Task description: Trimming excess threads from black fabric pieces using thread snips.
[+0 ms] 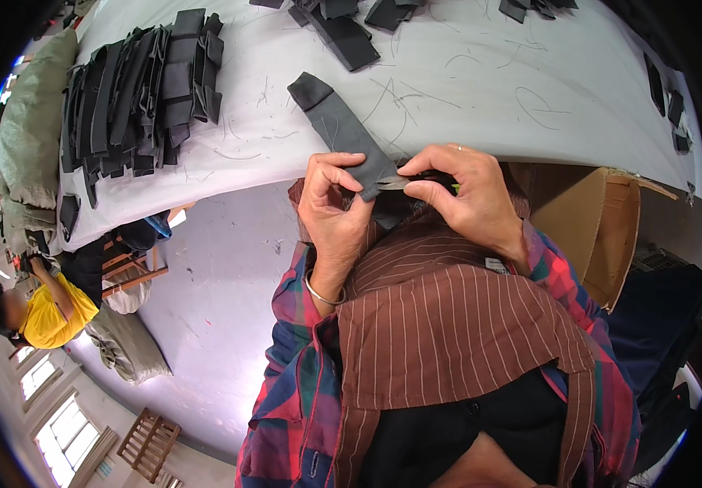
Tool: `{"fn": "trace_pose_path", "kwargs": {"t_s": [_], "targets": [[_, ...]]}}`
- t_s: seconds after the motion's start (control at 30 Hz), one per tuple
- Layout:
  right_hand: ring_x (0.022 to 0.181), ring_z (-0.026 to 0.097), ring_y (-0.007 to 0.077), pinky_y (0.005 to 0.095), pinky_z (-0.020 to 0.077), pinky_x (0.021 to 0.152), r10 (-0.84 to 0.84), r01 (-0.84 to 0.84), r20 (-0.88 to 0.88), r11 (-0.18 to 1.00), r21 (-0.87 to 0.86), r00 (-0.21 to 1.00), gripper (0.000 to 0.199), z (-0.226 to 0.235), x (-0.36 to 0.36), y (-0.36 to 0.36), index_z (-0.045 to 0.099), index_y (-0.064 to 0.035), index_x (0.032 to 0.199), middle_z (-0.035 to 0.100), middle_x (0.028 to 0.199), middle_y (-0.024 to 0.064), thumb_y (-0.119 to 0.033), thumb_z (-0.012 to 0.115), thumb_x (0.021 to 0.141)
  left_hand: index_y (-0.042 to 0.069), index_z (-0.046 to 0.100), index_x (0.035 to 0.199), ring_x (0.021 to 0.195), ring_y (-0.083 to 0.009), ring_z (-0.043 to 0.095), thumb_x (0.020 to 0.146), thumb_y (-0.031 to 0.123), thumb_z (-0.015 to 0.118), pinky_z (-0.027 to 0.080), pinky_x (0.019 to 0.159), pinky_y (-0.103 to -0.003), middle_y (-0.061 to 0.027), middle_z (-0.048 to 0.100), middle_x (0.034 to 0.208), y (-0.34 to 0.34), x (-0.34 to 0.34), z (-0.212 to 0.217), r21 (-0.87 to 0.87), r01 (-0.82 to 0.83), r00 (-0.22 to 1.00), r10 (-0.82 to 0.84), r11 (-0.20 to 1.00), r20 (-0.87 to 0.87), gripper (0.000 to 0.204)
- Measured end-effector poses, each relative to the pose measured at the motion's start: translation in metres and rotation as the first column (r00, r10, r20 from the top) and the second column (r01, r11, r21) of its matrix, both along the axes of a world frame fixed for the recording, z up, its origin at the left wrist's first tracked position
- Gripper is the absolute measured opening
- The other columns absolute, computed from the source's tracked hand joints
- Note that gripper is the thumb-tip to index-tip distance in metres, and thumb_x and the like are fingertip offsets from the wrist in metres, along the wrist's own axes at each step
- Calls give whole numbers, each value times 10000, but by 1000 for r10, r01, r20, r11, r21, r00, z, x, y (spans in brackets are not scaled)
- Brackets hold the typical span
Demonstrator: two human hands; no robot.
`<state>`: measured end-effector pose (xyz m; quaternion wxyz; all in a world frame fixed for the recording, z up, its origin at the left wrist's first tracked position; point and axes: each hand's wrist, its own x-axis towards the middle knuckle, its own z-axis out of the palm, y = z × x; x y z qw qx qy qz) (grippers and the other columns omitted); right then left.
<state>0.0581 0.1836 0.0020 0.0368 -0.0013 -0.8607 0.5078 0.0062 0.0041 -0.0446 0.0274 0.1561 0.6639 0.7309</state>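
Both hands in use at the near edge of the counter, white covering on it. Left hand: fingers bent, thumb and forefinger gripping the lower end of a dark grey fabric strip. Strip runs slantwise away to the upper left, far end over the counter, folded band or seam near that end. Right hand: thumb and forefinger closed around small metal snips, blades pointing left, tips at the strip's lower end, close to the left thumb. Can't tell if the blades are apart or together. Bit of green shows at the handle, rest hidden by the hand. Loose dark threads scattered across the white covering, a few by the strip.

Left side of counter: big row of similar dark strips, packed side by side. More dark pieces at the far edge. Open cardboard box right of the right hand, below counter level. Brown pinstriped apron over plaid sleeves. Bangle on left wrist. Far left: another person, yellow top, dark cap, beside a pale green sack.
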Motion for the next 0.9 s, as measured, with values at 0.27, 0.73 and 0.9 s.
{"fn": "trace_pose_path", "kwargs": {"t_s": [0.27, 0.73, 0.9], "targets": [[720, 602, 224, 314, 461, 681, 72, -66, -64, 994, 85, 995, 146, 4, -1, 2, 672, -27, 892, 654, 775, 94, -57, 713, 755, 53, 508, 759, 896, -131, 535, 682, -119, 681, 423, 805, -244, -102, 591, 1029, -3, 0, -7, -54, 0, 998, -3, 999, -66, 256], [699, 611, 232, 318, 460, 634, -35, 35, 4, 998, -51, 999, 176, -2, 3, 13, 664, -55, 895, 658, 769, 89, -174, 729, 783, 61, 475, 767, 956, -140, 533, 695, -134, 651, 420, 854, -259, -115, 588, 1078, -9, 1, 0, -15, 0, 999, -1, 1000, -53, 272], [775, 610, 166, 281, 461, 731, -4, 11, 103, 998, -66, 995, 160, 7, 1, 14, 656, 6, 913, 672, 834, 80, -74, 697, 782, 48, 482, 755, 947, -144, 529, 687, -127, 644, 416, 838, -261, -116, 582, 1066, -8, 1, 4, 0, -11, 999, 11, 1000, -32, 248]]}}
